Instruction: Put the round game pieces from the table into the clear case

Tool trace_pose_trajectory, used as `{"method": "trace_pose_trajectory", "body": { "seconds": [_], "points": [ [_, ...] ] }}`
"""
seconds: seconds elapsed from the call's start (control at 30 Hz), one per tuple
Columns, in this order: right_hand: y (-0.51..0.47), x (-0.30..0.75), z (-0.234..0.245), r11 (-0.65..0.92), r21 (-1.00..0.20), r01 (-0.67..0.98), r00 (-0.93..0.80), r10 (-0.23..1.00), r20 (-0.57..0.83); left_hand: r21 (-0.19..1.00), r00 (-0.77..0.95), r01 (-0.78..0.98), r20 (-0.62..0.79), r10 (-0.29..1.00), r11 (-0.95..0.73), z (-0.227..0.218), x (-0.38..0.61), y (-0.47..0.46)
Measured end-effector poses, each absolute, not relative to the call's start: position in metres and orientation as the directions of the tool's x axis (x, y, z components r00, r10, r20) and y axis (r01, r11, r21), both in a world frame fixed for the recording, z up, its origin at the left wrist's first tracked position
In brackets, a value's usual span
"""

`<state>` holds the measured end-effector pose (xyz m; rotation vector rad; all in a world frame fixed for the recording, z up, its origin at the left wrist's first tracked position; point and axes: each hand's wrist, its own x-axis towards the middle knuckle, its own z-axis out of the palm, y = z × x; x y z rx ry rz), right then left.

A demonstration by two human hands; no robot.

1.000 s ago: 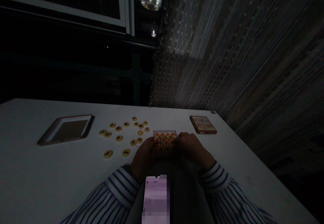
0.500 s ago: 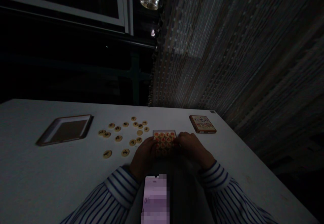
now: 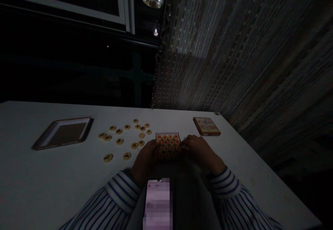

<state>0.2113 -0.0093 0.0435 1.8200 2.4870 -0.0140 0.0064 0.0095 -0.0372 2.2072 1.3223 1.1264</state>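
In the head view, a small open box (image 3: 167, 134) is filled with rows of round Chinese chess pieces (image 3: 166, 142) marked in red. My left hand (image 3: 145, 157) grips the box's left side with curled fingers. At the right side of the box is my right hand (image 3: 203, 152), its fingers bent together by the edge pieces; dim light hides what they pinch. The near end of the box is in deep shadow. Left of it, several loose black-marked chess pieces (image 3: 120, 142) lie scattered on the white table (image 3: 73, 178).
An open box lid or tray (image 3: 88, 127) lies at the table's left. Toward the back right sits a flat printed box (image 3: 206, 126). A lit phone (image 3: 157, 197) is close to my body, between my forearms. A bead-string curtain (image 3: 192, 67) hangs beyond the table.
My right hand has shifted slightly to the right, its fingers drawn a little off the box's edge. My left hand stays on the box. The view has tilted slightly.
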Motion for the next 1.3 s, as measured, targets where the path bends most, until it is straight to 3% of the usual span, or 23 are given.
{"method": "trace_pose_trajectory", "body": {
  "seconds": [0.63, 0.83, 1.3],
  "points": [
    [-0.015, 0.206, 0.044, 0.357, 0.106, 0.928, -0.349, 0.933, -0.084, 0.637, 0.249, 0.585, 0.447, 0.859, -0.502, -0.035, 0.006, 0.007],
    [-0.010, 0.204, 0.045, 0.294, 0.079, 0.953, -0.288, 0.954, -0.078, 0.630, 0.270, 0.610, 0.406, 0.873, -0.481, -0.034, 0.007, 0.007],
    [-0.006, 0.198, 0.038, 0.281, 0.164, 0.945, -0.275, 0.960, -0.058, 0.632, 0.251, 0.595, 0.440, 0.862, -0.496, -0.034, 0.006, 0.007]
  ]
}}
